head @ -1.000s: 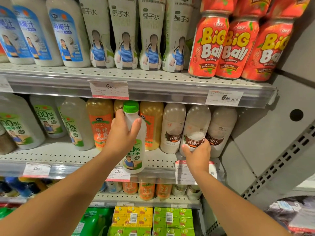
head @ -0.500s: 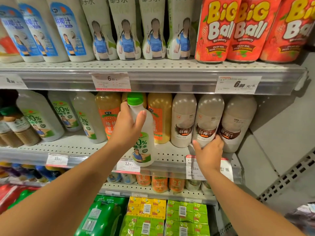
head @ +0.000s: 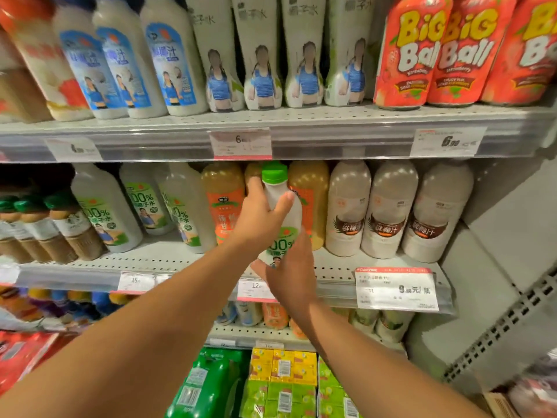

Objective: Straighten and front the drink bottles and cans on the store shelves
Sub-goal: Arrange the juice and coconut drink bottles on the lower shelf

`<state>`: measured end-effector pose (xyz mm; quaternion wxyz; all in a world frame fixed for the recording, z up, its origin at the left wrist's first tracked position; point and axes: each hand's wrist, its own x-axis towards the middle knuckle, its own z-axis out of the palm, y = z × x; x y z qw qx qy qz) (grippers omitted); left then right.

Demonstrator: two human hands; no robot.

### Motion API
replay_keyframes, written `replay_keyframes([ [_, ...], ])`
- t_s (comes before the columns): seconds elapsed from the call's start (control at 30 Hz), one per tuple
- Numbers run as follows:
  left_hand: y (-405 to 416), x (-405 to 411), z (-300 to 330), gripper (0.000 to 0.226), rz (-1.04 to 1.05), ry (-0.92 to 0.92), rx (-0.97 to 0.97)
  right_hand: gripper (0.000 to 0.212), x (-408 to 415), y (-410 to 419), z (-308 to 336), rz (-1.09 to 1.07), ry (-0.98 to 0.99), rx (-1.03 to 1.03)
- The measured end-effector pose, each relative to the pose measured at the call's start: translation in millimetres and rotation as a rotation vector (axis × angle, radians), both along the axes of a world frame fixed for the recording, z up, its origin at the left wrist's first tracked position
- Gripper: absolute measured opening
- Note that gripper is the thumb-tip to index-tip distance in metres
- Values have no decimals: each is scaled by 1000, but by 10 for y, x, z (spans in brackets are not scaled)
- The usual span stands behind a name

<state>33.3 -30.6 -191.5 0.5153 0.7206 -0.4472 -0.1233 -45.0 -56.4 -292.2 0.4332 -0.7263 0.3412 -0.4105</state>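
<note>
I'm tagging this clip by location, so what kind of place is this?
Most likely a supermarket drinks aisle: perforated metal shelves carry rows of bottled drinks, and price tags are clipped along the shelf edges.

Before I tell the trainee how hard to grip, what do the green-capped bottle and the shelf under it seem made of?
The green-capped bottle, held by the left hand and right hand, looks like translucent plastic: pale liquid shows through, under a glossy printed label. The shelf looks like painted perforated metal: matte grey with rows of small holes.
</note>
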Motion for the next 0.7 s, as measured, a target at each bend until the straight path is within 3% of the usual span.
replay_keyframes([
  [0.1,161,141,5,37,-192,-32,44,76,203,98,-3,-168,9,24],
  [0.2,523,426,-38,67,-321,-250,126,49,299,190,27,-313,129,-5],
  [0.33,1220,1169,74,52,-339,-658,17,61,480,448,176,-495,292,-4],
  [0.43,1609,1876,235,56,-260,-956,-72,64,707,715,272,-540,368,4],
  [0.6,1778,2667,522,69,5,-1198,-138,65,1132,1163,335,-481,261,23],
  [0.7,1784,2950,575,78,69,-1266,-74,66,1394,1334,360,-472,236,59],
])
